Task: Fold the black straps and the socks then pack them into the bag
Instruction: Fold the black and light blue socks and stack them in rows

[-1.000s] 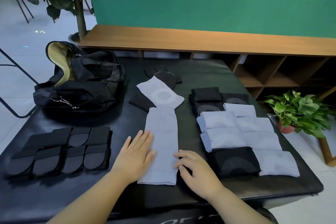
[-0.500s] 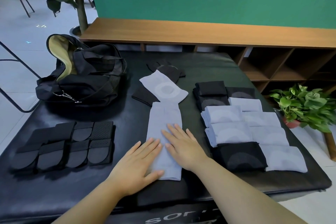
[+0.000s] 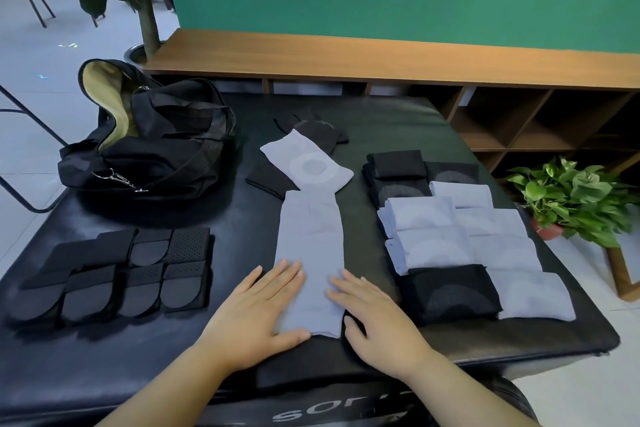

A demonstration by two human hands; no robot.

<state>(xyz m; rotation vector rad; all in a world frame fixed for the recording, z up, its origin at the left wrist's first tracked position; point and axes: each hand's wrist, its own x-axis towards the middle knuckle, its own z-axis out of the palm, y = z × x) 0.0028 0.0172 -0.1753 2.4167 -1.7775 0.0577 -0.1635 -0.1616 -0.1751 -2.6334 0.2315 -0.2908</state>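
Black padded surface (image 3: 398,121) carries everything: the bag (image 3: 152,156) gapes at ten o'clock, folded straps (image 3: 117,270) lie at nine, folded socks (image 3: 457,239) at three. The step in hand looks like sock folding: a pale blue sock (image 3: 308,246) lies flat at six, left hand (image 3: 256,315) and right hand (image 3: 377,319) pressing its near end, each grip released, fingers straight. Next, probably, lift that end and fold it away.

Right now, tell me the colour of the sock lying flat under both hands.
Light blue-grey, plain where it shows; the sock shows best in the head view.
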